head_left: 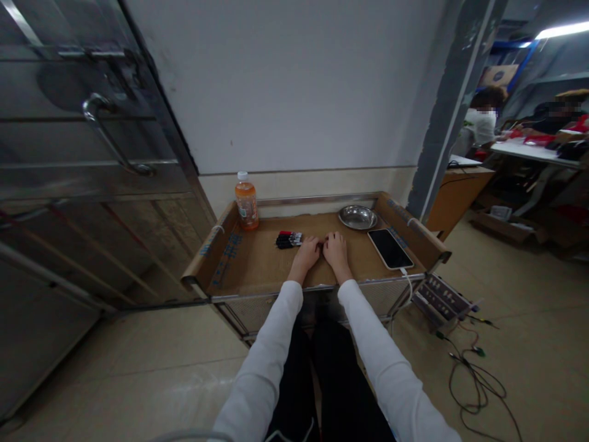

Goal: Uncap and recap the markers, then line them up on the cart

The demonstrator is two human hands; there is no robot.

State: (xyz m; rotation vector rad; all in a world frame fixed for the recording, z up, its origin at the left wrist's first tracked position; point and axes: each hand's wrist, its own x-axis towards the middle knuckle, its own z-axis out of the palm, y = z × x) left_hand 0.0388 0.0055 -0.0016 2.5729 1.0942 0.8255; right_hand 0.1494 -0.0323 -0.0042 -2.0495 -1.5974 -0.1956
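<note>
My left hand (pixel 308 251) and my right hand (pixel 335 250) rest close together near the front of the cardboard-lined cart top (pixel 257 267). The fingers of both are curled inward, with the tips nearly meeting. Anything between them is hidden or too small to name. Just left of my left hand lies a row of several marker pens (pixel 288 240), mostly black-capped, with red on the farthest one. A phone (pixel 391 248) lies face up to the right of my right hand, a white cable plugged into its near end.
An orange drink bottle (pixel 246 201) stands at the back left of the cart. At the back right sits a shiny metal dish (pixel 358 217). Raised cardboard edges flank the top. Loose cables (pixel 478 380) lie on the floor at right; two people sit beyond.
</note>
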